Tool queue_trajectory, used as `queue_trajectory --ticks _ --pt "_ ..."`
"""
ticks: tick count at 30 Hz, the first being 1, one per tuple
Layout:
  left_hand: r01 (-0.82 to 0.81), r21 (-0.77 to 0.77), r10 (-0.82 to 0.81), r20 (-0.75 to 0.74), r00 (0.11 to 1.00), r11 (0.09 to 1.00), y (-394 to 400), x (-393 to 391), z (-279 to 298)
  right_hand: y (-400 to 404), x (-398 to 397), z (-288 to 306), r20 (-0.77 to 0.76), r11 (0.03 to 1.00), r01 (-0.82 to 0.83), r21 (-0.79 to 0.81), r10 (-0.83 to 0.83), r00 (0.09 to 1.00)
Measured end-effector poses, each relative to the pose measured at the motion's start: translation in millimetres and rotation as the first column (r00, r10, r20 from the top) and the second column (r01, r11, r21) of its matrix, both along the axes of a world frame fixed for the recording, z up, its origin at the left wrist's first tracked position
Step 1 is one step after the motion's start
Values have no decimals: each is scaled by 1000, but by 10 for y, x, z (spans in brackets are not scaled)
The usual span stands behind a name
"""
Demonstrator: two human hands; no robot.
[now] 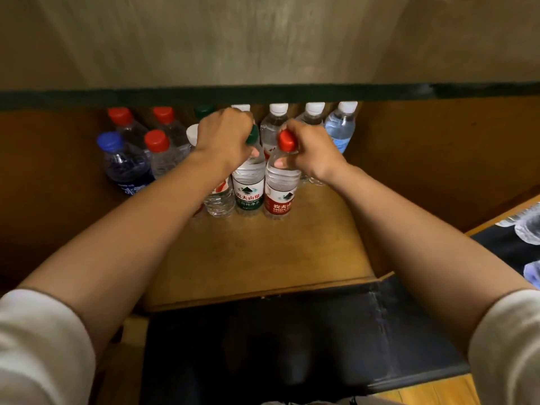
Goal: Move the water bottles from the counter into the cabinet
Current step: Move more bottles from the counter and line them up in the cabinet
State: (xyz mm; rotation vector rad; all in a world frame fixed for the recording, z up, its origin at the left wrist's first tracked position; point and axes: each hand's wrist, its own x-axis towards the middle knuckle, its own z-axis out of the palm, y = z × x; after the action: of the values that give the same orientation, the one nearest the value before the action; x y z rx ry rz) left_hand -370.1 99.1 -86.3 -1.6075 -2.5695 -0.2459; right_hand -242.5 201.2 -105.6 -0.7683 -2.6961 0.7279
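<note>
You are reaching both arms into the cabinet (438, 171), each hand setting a bottle down on its wooden shelf (263, 252). Your left hand (223, 135) is curling its fingers (245, 121) round the neck of the green-capped bottle (249, 188), and your right hand (309, 147) is pinching the red-capped bottle (280, 185) just under its cap, thumb in front. Both bottles are standing upright and side by side, touching or nearly so, and their bases appear to be resting on the shelf, so this pair looks as good as placed; you are not yet letting go.

Beyond and to either side of your fingers, a good many bottles are already standing in the cabinet: a blue-capped bottle (122, 165) and several red-capped ones (157, 150) to the left of your left hand, and a row of white-capped bottles (340, 124) behind your right hand.

The job seems well advanced but not finished. Far off to the right of your right hand, at the picture's edge, a few more bottles (526, 223) are lying on the dark worktop (496, 247), and those are still waiting to be moved. How many lie there beyond the frame cannot be told.
</note>
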Motion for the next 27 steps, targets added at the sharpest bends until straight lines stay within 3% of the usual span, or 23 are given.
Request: queue_trajectory --ticks 7,13,17,27 --pt "-10 -56 10 -9 1000 998 -27 -32 48 79 -121 -45 -62 996 92 -5 -92 994" --pt "130 -70 -103 307 946 989 -84 -95 95 80 -44 3 -49 991 38 -131 -44 998" --pt "119 -14 -112 245 963 993 -92 -110 68 53 -51 6 -27 997 68 -28 -69 997" --pt "93 65 -104 200 974 994 -117 -66 31 59 -21 9 -66 996 56 -77 -61 996"
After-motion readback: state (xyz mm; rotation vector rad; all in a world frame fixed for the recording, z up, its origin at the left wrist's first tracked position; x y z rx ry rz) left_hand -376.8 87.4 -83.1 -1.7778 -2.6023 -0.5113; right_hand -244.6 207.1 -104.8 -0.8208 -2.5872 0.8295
